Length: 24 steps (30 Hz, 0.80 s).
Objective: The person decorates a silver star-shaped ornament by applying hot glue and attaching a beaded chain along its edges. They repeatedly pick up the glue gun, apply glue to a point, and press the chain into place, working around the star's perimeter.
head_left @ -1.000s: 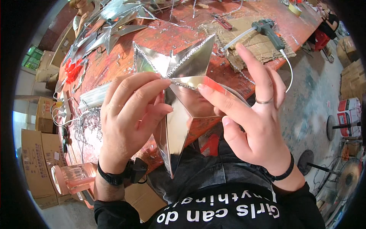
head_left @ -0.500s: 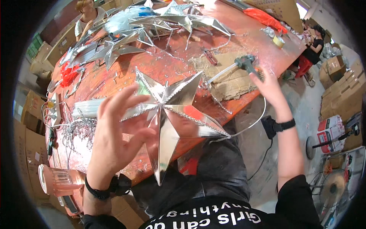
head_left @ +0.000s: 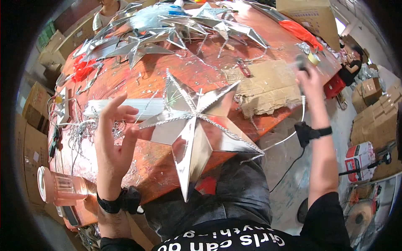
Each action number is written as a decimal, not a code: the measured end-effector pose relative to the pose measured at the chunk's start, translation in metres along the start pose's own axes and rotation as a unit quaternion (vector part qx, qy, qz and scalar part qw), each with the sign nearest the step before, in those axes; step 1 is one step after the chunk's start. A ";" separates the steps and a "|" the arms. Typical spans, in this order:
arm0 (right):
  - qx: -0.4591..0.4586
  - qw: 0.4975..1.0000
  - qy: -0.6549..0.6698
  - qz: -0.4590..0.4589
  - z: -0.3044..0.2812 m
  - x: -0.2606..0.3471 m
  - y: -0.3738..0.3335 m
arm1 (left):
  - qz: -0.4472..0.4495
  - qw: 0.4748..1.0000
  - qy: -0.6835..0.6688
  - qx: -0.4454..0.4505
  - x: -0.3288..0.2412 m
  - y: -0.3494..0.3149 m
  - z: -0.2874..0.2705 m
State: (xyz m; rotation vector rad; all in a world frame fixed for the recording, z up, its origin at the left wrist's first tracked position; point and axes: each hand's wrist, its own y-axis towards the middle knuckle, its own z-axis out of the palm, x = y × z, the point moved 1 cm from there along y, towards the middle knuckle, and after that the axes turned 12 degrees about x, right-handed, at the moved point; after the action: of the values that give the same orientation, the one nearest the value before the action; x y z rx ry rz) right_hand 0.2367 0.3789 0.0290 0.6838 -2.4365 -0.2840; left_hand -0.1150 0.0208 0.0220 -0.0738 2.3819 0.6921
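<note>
A silver mirror-finish star (head_left: 194, 148) with a beaded trim along some of its ridges lies at the near edge of the table, its lowest point over my lap. Beside the star's left point is my left hand (head_left: 115, 140), fingers curved and apart, with nothing held; whether the thumb touches the tip I cannot tell. My right hand (head_left: 310, 83) is raised off the table's right edge, wrapped round a dark glue gun (head_left: 302, 63) that is smeared by motion. A white cord (head_left: 302, 113) hangs from it and loops back toward the star.
Several silver stars (head_left: 146, 48) lie at the back of the red table (head_left: 138, 81). Cardboard (head_left: 270, 90), red-handled pliers (head_left: 243, 69) and a tape roll (head_left: 313, 58) are on the right. A bundle of clear strips (head_left: 125, 106) and a lidded cup (head_left: 63, 185) are on the left. Two people sit beyond.
My right hand has lifted the glue gun off the cardboard, away to the right. My left hand has drawn back left from over the star. The view has shifted slightly.
</note>
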 end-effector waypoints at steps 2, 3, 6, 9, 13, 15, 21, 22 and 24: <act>0.056 0.894 0.441 0.061 -0.017 0.020 -0.018 | -0.009 1.000 0.002 0.001 0.001 -0.001 -0.001; 0.023 0.868 0.495 0.018 -0.020 0.047 -0.027 | -0.013 1.000 0.004 -0.001 0.002 -0.003 -0.004; 0.023 0.850 0.524 -0.050 -0.026 0.099 -0.049 | -0.013 1.000 0.005 0.006 0.004 -0.006 -0.006; 0.121 0.856 0.478 -0.158 -0.022 0.105 -0.075 | -0.044 0.998 -0.032 0.012 -0.005 -0.001 0.005; 0.156 0.931 0.308 -0.122 -0.010 0.139 -0.119 | -0.011 0.999 0.015 0.028 -0.003 -0.003 0.010; 0.194 0.954 0.165 -0.155 -0.006 0.174 -0.122 | 0.000 0.998 0.045 0.047 -0.003 -0.005 0.011; 0.215 0.938 0.151 -0.227 0.003 0.188 -0.125 | 0.028 0.989 0.120 0.080 -0.006 -0.007 0.003; 0.210 0.941 0.152 -0.216 0.003 0.188 -0.125 | 0.029 0.989 0.122 0.075 -0.007 -0.007 0.003; 0.198 0.947 0.155 -0.198 0.004 0.183 -0.125 | 0.032 0.990 0.121 0.072 -0.009 -0.006 0.003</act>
State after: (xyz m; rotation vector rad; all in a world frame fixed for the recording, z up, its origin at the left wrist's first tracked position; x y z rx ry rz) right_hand 0.1573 0.1759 0.0708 1.2931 -2.0536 0.1617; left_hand -0.1049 0.0162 0.0229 -0.0215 2.6700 0.5646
